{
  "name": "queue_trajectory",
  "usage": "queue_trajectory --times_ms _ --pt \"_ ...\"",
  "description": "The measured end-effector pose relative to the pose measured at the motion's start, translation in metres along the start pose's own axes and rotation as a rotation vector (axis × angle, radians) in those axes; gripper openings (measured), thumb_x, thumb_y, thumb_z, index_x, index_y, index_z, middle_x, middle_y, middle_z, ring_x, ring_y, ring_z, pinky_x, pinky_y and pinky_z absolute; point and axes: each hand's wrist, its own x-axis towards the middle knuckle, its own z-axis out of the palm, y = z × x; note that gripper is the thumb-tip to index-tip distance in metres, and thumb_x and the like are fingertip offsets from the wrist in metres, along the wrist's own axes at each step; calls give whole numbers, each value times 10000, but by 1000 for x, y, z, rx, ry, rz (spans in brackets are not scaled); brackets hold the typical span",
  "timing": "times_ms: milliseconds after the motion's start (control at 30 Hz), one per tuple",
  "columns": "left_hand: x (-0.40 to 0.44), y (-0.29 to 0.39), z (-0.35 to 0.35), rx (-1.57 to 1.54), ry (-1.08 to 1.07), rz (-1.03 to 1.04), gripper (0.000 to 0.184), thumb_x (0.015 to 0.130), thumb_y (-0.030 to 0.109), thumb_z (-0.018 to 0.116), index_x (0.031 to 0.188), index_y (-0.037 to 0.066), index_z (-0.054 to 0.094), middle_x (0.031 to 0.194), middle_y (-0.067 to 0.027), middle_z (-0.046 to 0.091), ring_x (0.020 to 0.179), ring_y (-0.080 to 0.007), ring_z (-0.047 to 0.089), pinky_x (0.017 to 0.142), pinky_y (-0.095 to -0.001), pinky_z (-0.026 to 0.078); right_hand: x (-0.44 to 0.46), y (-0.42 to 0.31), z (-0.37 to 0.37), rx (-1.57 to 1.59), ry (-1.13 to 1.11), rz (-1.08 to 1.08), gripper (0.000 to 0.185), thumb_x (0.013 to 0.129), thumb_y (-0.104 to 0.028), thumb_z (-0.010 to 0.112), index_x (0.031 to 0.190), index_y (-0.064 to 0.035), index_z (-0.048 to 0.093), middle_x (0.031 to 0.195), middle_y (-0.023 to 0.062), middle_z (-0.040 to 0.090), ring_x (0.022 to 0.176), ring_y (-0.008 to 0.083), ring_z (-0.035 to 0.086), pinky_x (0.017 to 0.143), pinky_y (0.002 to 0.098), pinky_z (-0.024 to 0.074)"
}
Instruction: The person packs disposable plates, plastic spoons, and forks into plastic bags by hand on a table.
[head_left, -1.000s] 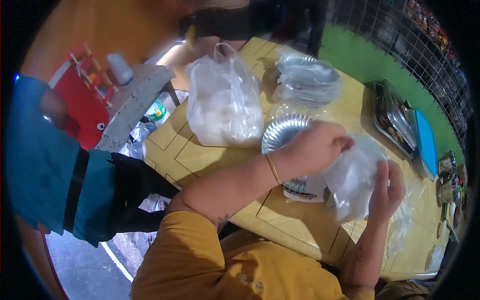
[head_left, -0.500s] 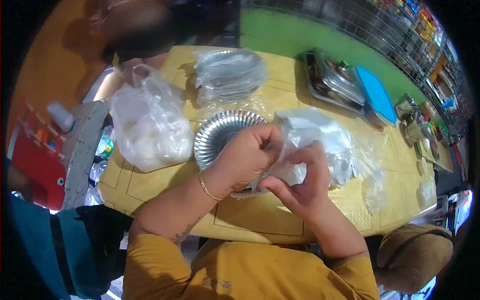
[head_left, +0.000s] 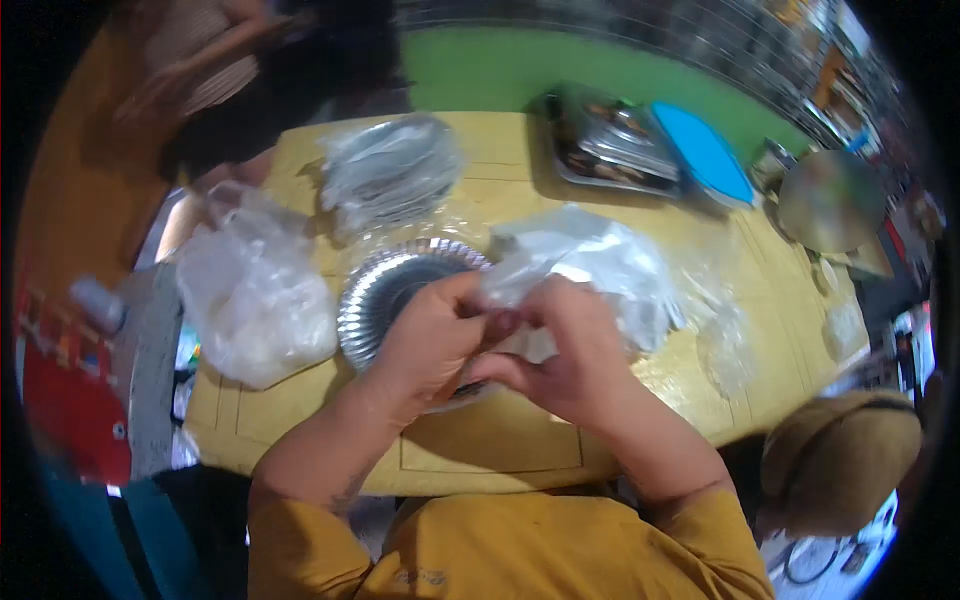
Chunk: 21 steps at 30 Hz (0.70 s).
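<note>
My left hand [head_left: 430, 335] and my right hand [head_left: 568, 345] meet above the front middle of the table, fingertips close together. Thin clear plastic [head_left: 500, 285] shows at the fingers of both hands, which pinch it; its exact form is partly hidden. Just behind my left hand lies a round silver plate with a fluted rim [head_left: 365, 300], partly covered by the wrist. Beyond my right hand is a crumpled silvery-white plastic packet [head_left: 610, 265].
On the yellow table [head_left: 500, 450] are a knotted white plastic bag [head_left: 255, 310], wrapped silver plates [head_left: 395, 165], a clear-lidded food tray [head_left: 610, 145], a blue-lidded container [head_left: 705, 155] and loose clear plastic [head_left: 725, 350]. Another person [head_left: 205, 65] is at the far left.
My right hand has moved in against my left, its fingers closing near the left fingertips. The camera view has shifted, so the table's things appear farther left.
</note>
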Motion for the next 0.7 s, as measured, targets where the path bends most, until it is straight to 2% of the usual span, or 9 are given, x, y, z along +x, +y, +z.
queue_trajectory --times_ms 167,233,300,333,367,467,500,633,700 --pt "-8 14 10 23 -169 -3 524 718 234 876 1097 -43 643 1022 -73 674 938 -180 661 808 -324 564 -1 13 10 240 13 -38 300 721 -151 821 953 -105 636 855 76 635 761 321 632 635 382 496" --pt "-10 18 4 69 -131 -16 573 668 307 904 1050 -42 660 1015 -74 680 949 -189 663 829 -337 556 -1 14 11 367 89 -194 229 751 -84 778 931 -89 637 843 78 626 759 319 632 646 373 500" --pt "-16 22 14 126 -51 74 588 649 357 909 1027 -26 669 1004 -59 680 935 -175 658 833 -337 547 -4 15 8 389 113 -144 195 758 -66 767 893 -77 625 836 84 618 748 315 626 659 354 502" --pt "-17 18 3 217 -10 129 558 688 392 875 1010 -15 674 989 -48 679 912 -166 653 800 -325 542 -5 16 6 398 126 -121 181 761 -57 761 873 -71 620 833 88 614 742 313 623 665 345 503" --pt "-15 13 -5 304 30 187 535 726 428 842 994 -5 679 974 -37 677 889 -156 647 768 -314 537 -7 15 3 441 142 -34 142 831 -63 718 869 -45 582 810 79 607 732 246 631 671 317 499" --pt "-9 -3 19 308 335 348 454 832 474 702 881 23 677 867 -9 649 817 -118 599 697 -272 481 -2 13 -11 845 266 387 123 921 -95 646 915 -29 542 800 54 599 755 171 623 681 299 495" --pt "-4 -1 -1 386 311 342 451 846 478 674 835 27 660 832 -1 629 788 -108 573 681 -263 458 -1 20 -8 1057 325 358 158 974 -158 607 958 -34 510 792 26 576 777 123 603 680 297 498" --pt "18 14 -77 1110 411 465 349 847 241 695 673 53 458 680 40 426 674 -89 395 602 -283 360 3 31 -29 1879 272 252 214 958 -243 640 943 -88 492 764 1 536 697 111 555 640 270 474" --pt "28 20 -99 1286 481 528 332 848 128 697 695 46 414 690 25 364 675 -110 354 612 -294 350 0 44 -38 1889 233 208 205 964 -243 629 957 -99 484 764 -8 522 664 112 530 620 262 455"
